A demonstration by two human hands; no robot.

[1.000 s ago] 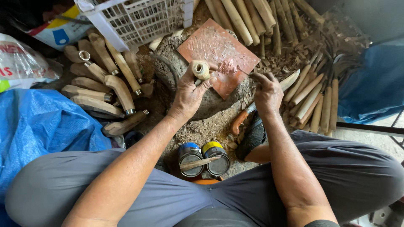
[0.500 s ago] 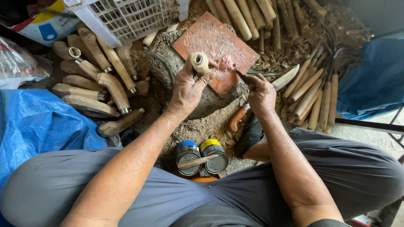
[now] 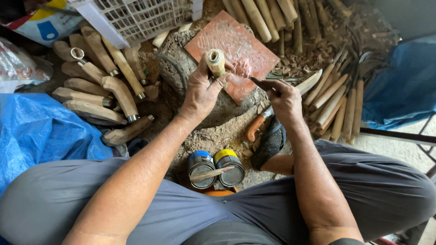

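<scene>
The left hand [image 3: 203,90] is closed around a short, pale wooden handle piece with a hollow round end [image 3: 215,61]. The fingers are wrapped about its lower part and the open end points up toward the camera. The piece is held above the near edge of a square reddish-brown tile smeared with pinkish paste [image 3: 227,41], which lies on a rough grey stone block [image 3: 222,111].

The right hand [image 3: 282,97] is pinched on a thin dark tool [image 3: 258,83], thumb and forefinger pressed together near its tip. The tip points left toward a lump of pinkish paste [image 3: 243,67] just beside the wooden piece. Whether the tip touches the paste cannot be told.

A blade with an orange-brown handle [image 3: 254,129] lies on the ground below the right hand. Two round tins, one with a blue rim [image 3: 201,167] and one with a yellow rim [image 3: 228,166], stand between the person's knees, with a flat wooden stick [image 3: 211,174] laid across both.

A row of curved wooden handles with metal ferrules [image 3: 97,86] lies to the left, near a blue plastic sheet [image 3: 36,131]. A white plastic basket [image 3: 136,16] sits at the top. Straight pale wooden sticks [image 3: 334,102] lie to the right among wood shavings [image 3: 309,59].
</scene>
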